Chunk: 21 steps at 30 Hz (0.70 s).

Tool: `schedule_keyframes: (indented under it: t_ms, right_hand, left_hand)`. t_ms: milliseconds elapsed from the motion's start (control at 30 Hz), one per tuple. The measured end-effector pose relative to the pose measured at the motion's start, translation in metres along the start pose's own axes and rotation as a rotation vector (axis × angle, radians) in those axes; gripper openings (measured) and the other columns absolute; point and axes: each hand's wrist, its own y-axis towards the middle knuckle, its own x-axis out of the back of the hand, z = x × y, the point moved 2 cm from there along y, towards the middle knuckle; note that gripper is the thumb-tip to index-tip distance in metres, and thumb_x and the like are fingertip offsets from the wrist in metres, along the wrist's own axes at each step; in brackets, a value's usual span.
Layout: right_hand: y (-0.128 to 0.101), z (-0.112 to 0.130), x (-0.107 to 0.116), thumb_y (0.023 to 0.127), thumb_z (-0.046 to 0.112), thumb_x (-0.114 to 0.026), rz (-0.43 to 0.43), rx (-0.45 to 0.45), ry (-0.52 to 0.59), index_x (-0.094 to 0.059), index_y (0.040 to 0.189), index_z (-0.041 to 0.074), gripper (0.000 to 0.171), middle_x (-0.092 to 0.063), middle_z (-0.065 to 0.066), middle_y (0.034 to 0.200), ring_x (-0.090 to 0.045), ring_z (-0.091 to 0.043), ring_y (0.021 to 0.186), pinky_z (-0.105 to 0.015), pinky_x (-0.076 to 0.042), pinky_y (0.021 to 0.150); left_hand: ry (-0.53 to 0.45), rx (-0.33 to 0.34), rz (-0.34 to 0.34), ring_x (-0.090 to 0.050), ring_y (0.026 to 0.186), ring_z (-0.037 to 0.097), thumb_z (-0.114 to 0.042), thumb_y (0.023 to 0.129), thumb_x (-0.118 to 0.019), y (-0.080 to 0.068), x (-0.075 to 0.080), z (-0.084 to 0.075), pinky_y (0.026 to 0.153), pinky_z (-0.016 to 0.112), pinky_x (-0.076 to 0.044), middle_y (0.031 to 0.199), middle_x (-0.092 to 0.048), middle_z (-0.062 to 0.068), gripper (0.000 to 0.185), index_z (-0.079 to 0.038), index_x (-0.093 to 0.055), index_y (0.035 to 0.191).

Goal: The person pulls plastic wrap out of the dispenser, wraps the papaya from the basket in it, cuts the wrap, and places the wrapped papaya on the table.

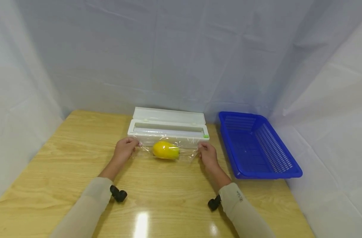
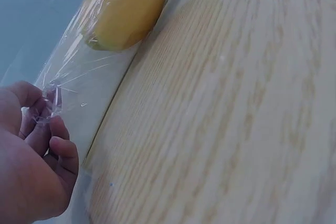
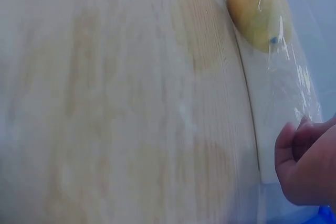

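Note:
A yellow, oblong fruit (image 1: 166, 150) with a greenish end, like a papaya or mango, is wrapped in clear cling film (image 1: 186, 153) in front of a white film box. At the film's left end, my left hand (image 1: 125, 149) pinches a gathered bunch of it between thumb and fingers; the left wrist view shows the bunched film (image 2: 52, 100) there. My right hand (image 1: 208, 153) grips the other end with curled fingers. Film stretches from both hands to the fruit, which shows between them in the head view. In the right wrist view the fruit (image 3: 260, 11) shines through the film.
The white cling film box (image 1: 169, 138) lies behind the fruit, its lid (image 1: 169, 115) tipped back and a roll (image 1: 169, 132) inside. To the right stands a blue plastic basket (image 1: 243, 145). Pale cloth (image 1: 181, 59) hangs around the wooden table (image 1: 157, 195).

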Motion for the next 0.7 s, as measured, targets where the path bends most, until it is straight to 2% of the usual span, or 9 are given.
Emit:
schedule_keyframes:
  t_ms: [100,267,433,567,633,700]
  right_hand:
    - [-0.0001,0.0028,0.0017,0.101,0.008,-0.059,0.051,0.016,0.005,-0.066,0.112,-0.012,0.023,-0.059,0.002,0.078,-0.049,-0.01,0.059,-0.02,-0.046,0.049]
    - [0.0002,0.0037,0.0033,0.095,0.006,-0.069,0.141,0.029,-0.053,-0.066,0.119,-0.008,0.029,-0.063,-0.001,0.087,-0.054,-0.009,0.068,-0.021,-0.048,0.059]
    - [0.0005,0.0053,0.006,0.094,0.006,-0.07,0.104,0.068,-0.127,-0.069,0.112,-0.006,0.022,-0.068,-0.008,0.091,-0.056,-0.009,0.069,-0.023,-0.049,0.059]
    - [0.0003,0.0072,0.0072,0.094,0.009,-0.07,0.054,0.107,-0.175,-0.072,0.103,-0.005,0.016,-0.069,-0.01,0.087,-0.057,-0.014,0.068,-0.022,-0.047,0.058]
    - [0.0009,0.0077,0.0073,0.094,0.01,-0.07,0.036,0.127,-0.216,-0.073,0.1,-0.005,0.016,-0.07,-0.01,0.088,-0.058,-0.014,0.072,-0.021,-0.048,0.061]
    - [0.0014,0.0083,0.0071,0.094,0.01,-0.069,0.019,0.138,-0.256,-0.073,0.098,-0.005,0.016,-0.071,-0.012,0.089,-0.059,-0.014,0.076,-0.021,-0.048,0.067]
  left_hand:
    - [0.0,-0.015,-0.007,-0.048,0.064,0.008,-0.025,0.097,-0.061,-0.0007,-0.0004,-0.0015,0.053,0.021,-0.044,0.074,-0.058,-0.004,0.024,-0.001,-0.066,0.096]
    - [-0.013,-0.024,0.017,-0.048,0.062,0.006,-0.035,0.1,-0.061,-0.0008,0.0018,-0.0017,0.052,0.02,-0.043,0.075,-0.059,-0.006,0.036,0.0,-0.067,0.106]
    - [-0.002,-0.046,0.08,-0.044,0.057,0.004,-0.042,0.098,-0.065,-0.0002,0.0043,0.0018,0.049,0.019,-0.04,0.079,-0.06,-0.001,0.047,0.002,-0.068,0.116]
    - [0.074,-0.069,0.124,-0.05,0.071,0.003,-0.042,0.096,-0.068,-0.0007,0.004,0.0031,0.059,0.018,-0.045,0.102,-0.07,0.007,0.052,0.002,-0.067,0.124]
    - [0.116,-0.075,0.118,-0.054,0.084,0.006,-0.042,0.097,-0.067,-0.0005,0.0031,0.0034,0.068,0.018,-0.047,0.118,-0.07,0.011,0.053,0.001,-0.067,0.126]
    - [0.131,-0.074,0.102,-0.056,0.095,0.011,-0.041,0.098,-0.065,-0.0003,0.0019,0.0034,0.075,0.018,-0.048,0.127,-0.067,0.016,0.05,0.001,-0.067,0.125]
